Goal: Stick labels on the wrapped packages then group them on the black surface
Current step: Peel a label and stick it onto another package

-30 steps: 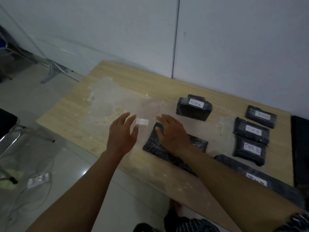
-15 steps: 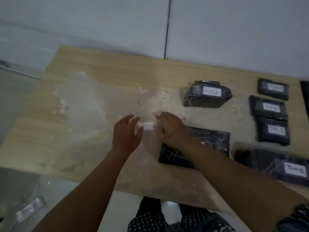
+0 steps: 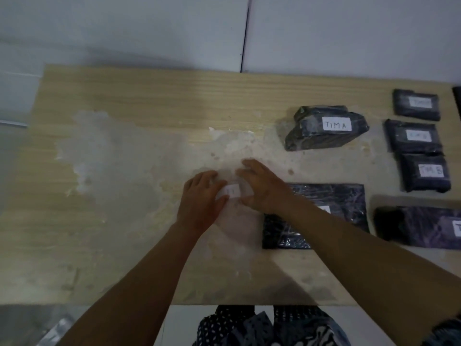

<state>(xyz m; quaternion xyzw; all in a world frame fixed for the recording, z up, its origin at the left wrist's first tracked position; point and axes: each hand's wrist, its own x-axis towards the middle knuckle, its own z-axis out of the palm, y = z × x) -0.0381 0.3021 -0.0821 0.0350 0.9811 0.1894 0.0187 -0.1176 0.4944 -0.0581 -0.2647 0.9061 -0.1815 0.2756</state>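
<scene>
Closer now, both hands (image 3: 199, 198) pinch label (image 3: 230, 191) between them.

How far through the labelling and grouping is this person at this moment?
Done: the TIMA package and three small packages at the right carry labels, as does a long package. In hand: the left hand and right hand hold a small label above the table. Left: the flat package under the right forearm, whose labelling I cannot confirm, and any grouping on the black surface.
</scene>
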